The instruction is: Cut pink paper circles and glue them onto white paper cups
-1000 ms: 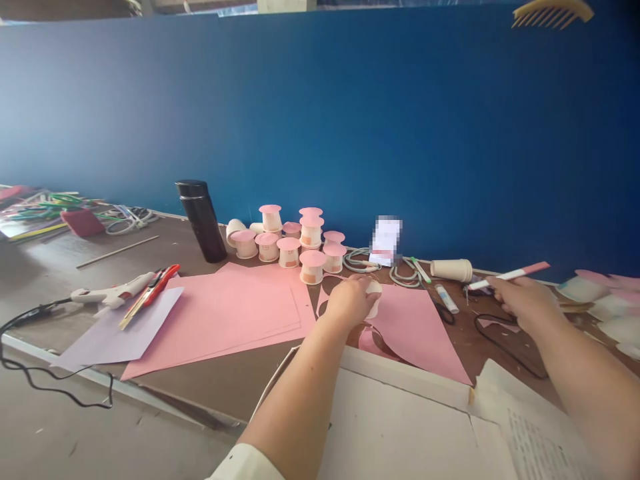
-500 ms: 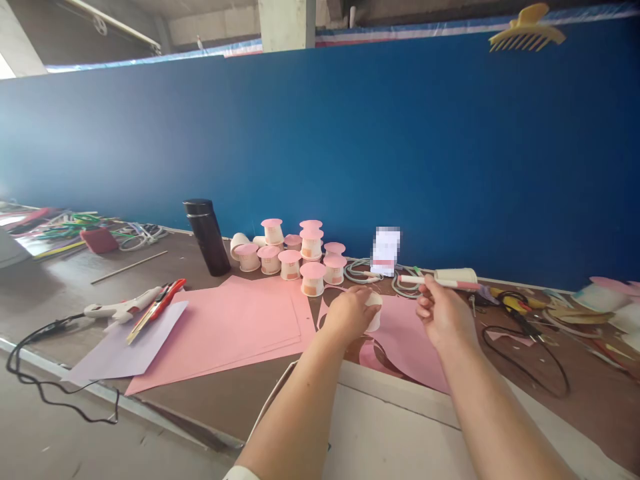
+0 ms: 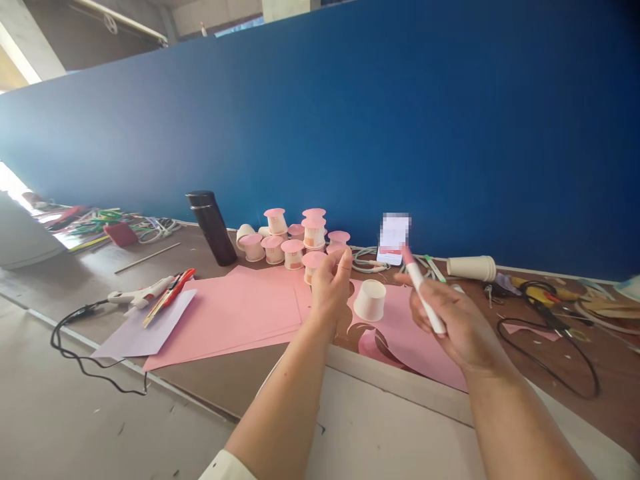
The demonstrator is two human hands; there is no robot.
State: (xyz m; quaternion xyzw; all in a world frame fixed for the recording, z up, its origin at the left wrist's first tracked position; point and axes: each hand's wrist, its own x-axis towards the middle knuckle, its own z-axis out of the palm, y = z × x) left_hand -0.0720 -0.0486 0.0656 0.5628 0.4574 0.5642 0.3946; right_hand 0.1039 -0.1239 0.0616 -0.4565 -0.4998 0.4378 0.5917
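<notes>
My right hand (image 3: 453, 320) grips a white marker (image 3: 425, 300) with a pink end pointing up towards the phone. A plain white paper cup (image 3: 370, 300) stands upside down on a cut sheet of pink paper (image 3: 425, 333), between my hands and touched by neither. My left hand (image 3: 331, 287) is raised just left of the cup, thumb and bent fingers apart, with nothing visible in it. Behind it sit several upturned paper cups (image 3: 294, 257) with pink round tops and drawn-on windows and doors, some stacked. My left hand partly hides the nearest ones.
Left lie pink sheets (image 3: 235, 313), a lilac sheet (image 3: 145, 333), a red utility knife (image 3: 170, 297) and a glue gun (image 3: 143, 293) with its cord. A black flask (image 3: 213, 230) and a phone (image 3: 393, 257) stand by the blue partition (image 3: 320, 133). Nested cups (image 3: 471, 268) lie right.
My left hand has let go of the white cup and moved left. The marker in my right hand has swung from nearly level to steeply tilted. The camera view has shifted.
</notes>
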